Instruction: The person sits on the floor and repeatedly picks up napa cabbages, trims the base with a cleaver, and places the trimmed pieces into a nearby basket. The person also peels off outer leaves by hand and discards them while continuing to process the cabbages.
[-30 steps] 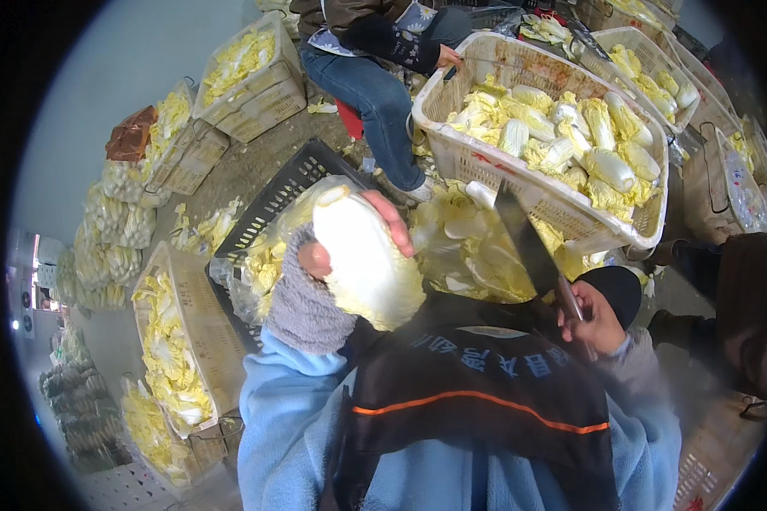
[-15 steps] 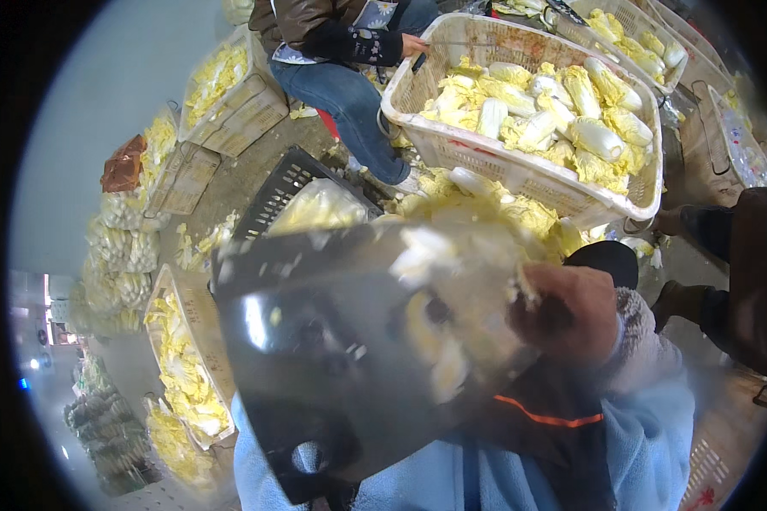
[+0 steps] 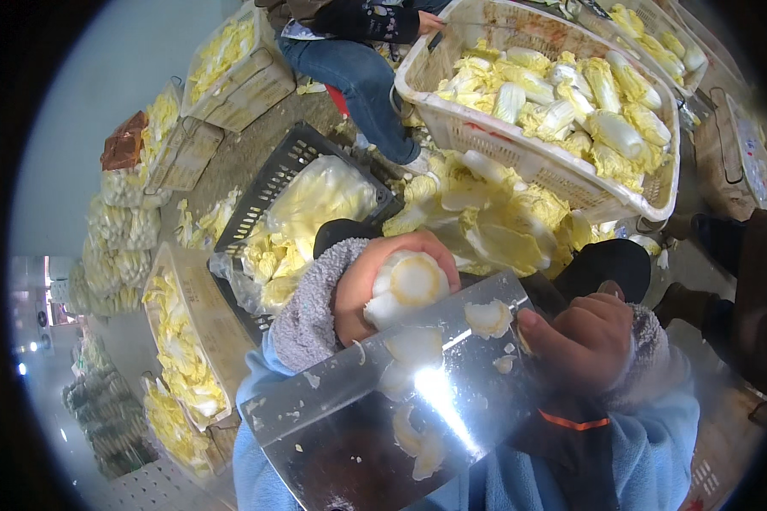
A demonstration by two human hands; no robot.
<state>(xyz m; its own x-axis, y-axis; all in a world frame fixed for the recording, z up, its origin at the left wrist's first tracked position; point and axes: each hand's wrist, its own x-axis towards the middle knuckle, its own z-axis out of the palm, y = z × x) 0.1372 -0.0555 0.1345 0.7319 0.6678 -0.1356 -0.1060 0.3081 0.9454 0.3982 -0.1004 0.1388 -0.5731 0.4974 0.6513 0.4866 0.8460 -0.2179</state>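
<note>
My left hand (image 3: 356,294) is wrapped round a napa cabbage (image 3: 411,284), its pale cut root end facing up. In my right hand (image 3: 584,339) is a cleaver (image 3: 349,422), whose broad shiny blade slants across my lap just below the cabbage. Thin root slices (image 3: 488,318) and small white scraps stick to the blade. The handle is mostly hidden inside my right fist. Loose yellow cabbage leaves (image 3: 494,223) lie heaped just beyond my hands.
A large white crate (image 3: 533,146) of cabbages stands ahead right. Ahead left, a black crate (image 3: 285,175) holds a clear plastic bag (image 3: 337,192) and leaves. A seated person (image 3: 345,81) is opposite; another's dark-clothed leg (image 3: 724,243) is at right. Leaf-filled crates (image 3: 200,319) line the left.
The cleaver has swung down and toward me, uncovering my left hand and the cabbage behind it. Its blade, blurred before, now shows sharply. The view has shifted slightly.
</note>
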